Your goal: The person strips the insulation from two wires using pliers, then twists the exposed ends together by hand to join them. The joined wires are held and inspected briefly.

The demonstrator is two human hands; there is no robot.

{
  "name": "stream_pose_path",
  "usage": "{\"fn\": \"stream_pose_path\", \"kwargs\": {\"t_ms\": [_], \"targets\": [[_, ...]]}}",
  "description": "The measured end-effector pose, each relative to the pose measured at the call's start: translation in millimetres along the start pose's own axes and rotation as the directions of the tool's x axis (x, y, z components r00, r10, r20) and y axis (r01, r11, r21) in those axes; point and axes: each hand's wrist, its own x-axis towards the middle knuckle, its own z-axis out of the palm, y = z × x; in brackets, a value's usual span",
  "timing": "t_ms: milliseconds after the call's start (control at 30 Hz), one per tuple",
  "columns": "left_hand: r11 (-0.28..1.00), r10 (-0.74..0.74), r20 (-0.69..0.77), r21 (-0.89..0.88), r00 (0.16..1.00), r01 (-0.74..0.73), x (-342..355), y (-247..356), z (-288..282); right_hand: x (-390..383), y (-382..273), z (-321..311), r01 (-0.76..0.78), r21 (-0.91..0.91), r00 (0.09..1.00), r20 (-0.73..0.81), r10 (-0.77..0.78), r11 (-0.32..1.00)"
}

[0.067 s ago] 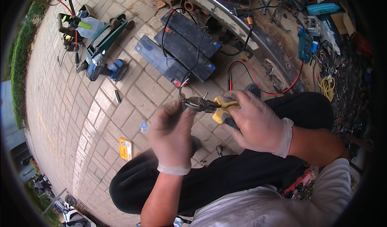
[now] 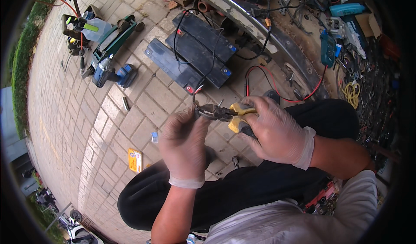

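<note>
In a translucent glove, my left hand [image 2: 184, 144] is closed on a short dark wire [image 2: 195, 97] at the tip of the pliers; whatever else its fingers hold is hidden. My right hand [image 2: 275, 133], also gloved, grips pliers [image 2: 238, 122] with yellow-and-black handles, their dark jaws reaching to my left fingertips. Just beyond lie dark batteries [image 2: 199, 51] with red and blue terminals and black cables across them. Red-and-black test leads [image 2: 305, 98] curve to the right of them, from a teal meter [image 2: 327, 49].
A blue cordless drill [image 2: 106, 75] lies by a green tool [image 2: 110, 40] at upper left. A metal cylinder [image 2: 125, 103] and a yellow pack [image 2: 135, 159] rest on the paving [image 2: 95, 114]. A cluttered vehicle deck [image 2: 294, 49] runs along the upper right. My black-clad knees [image 2: 138, 200] frame the lower area.
</note>
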Motion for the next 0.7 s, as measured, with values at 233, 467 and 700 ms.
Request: {"fn": "stream_pose_path", "kwargs": {"t_ms": [233, 467, 700], "targets": [[0.941, 0.202, 0.053, 0.267, 0.978, -0.209, 3, -11, -3, 0, -7, 0, -0.051, -0.064, 0.996, 0.076, 0.055, 0.997], [0.899, 0.240, 0.091, 0.355, 0.966, -0.257, 3, -16, -6, -1, -5, 0, -0.041, -0.055, 0.996, 0.081, 0.045, 0.998], [0.832, 0.331, 0.126, 0.429, 0.935, -0.353, 3, -17, -8, -4, -5, 1, -0.036, -0.104, 0.998, 0.050, 0.042, 0.994]]}}
